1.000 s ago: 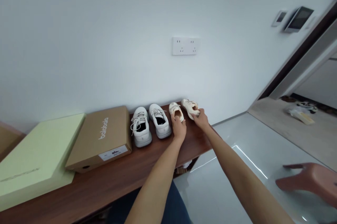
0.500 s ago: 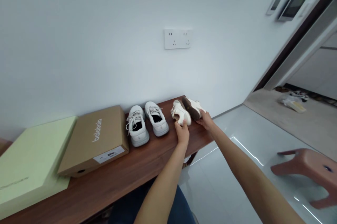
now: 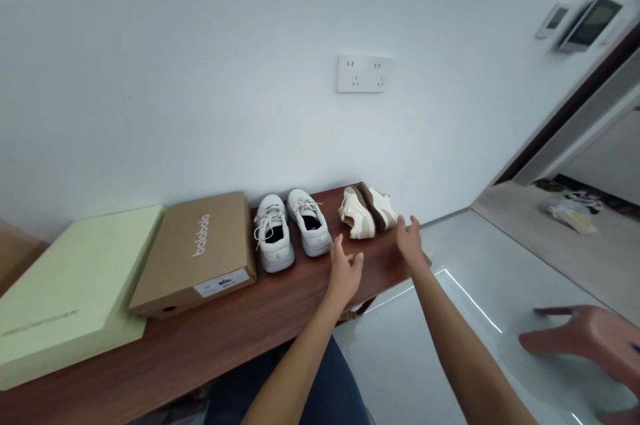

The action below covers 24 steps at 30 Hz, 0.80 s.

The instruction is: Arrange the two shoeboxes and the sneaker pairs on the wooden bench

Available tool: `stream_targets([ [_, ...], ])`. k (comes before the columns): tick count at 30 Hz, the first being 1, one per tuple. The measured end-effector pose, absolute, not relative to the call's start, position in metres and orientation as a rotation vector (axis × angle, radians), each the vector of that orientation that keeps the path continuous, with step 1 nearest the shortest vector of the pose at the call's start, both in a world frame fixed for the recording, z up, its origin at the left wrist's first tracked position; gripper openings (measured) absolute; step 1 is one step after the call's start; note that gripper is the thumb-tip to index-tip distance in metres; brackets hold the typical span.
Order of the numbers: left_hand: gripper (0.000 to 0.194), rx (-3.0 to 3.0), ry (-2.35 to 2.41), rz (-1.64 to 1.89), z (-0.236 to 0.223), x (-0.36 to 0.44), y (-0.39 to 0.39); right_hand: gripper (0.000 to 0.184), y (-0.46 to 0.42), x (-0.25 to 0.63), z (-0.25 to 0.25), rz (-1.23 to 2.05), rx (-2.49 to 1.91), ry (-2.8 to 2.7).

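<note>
Two small cream shoes with brown soles, a left one (image 3: 358,215) and a right one (image 3: 382,206), lie close together on their sides at the right end of a dark wooden bench (image 3: 220,325). My left hand (image 3: 345,270) hovers over the bench front, its fingers apart and holding nothing, just short of the small shoes and the larger pair. Beside the right small shoe, my right hand (image 3: 410,240) is open with fingers spread. Two larger white lace-up sneakers, one (image 3: 276,248) left and one (image 3: 311,228) right, stand upright side by side, toes toward the wall.
A brown shoebox (image 3: 185,252) and a pale green box (image 3: 85,272) sit on the bench's left part. The wall with a socket plate (image 3: 364,73) rises behind. A pink stool (image 3: 583,338) stands on the tiled floor to the right; more shoes lie by the doorway.
Both hands have let go of the small cream shoes and drawn back from them. The shoes now rest against each other on their sides. The view has shifted slightly left.
</note>
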<state>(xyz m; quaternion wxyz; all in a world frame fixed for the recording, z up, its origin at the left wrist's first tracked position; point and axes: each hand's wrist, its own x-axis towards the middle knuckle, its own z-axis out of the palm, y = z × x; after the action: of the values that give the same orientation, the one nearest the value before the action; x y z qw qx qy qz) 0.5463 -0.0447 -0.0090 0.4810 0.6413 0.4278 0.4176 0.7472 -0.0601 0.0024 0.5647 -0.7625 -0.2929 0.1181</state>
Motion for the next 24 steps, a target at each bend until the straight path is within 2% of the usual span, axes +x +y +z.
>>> stream_targets([
  [3,0.057,1.871,1.181,1.230,0.003,0.490,-0.061,0.065,-0.071,0.697,0.005,0.045,-1.727,-0.896],
  [6,0.057,2.060,1.539,1.395,0.018,0.450,-0.044,0.055,-0.061,0.632,0.009,0.045,-1.574,-1.307],
  [8,0.054,2.093,1.714,1.380,0.022,0.436,-0.022,0.053,-0.044,0.595,0.011,0.061,-1.543,-1.467],
  [11,0.036,2.103,1.774,1.272,0.019,0.428,0.008,0.052,-0.017,0.565,0.007,0.121,-1.569,-1.518],
  [15,0.015,2.060,1.724,1.268,0.014,0.427,0.020,0.039,0.001,0.565,0.000,0.177,-1.559,-1.408],
  [18,0.017,1.894,1.679,1.378,0.014,0.425,0.017,0.043,-0.004,0.579,-0.001,0.237,-1.577,-1.175],
  [24,0.039,1.152,1.379,1.443,0.005,0.429,0.005,0.048,-0.026,0.597,-0.005,0.599,-1.447,-0.602],
])
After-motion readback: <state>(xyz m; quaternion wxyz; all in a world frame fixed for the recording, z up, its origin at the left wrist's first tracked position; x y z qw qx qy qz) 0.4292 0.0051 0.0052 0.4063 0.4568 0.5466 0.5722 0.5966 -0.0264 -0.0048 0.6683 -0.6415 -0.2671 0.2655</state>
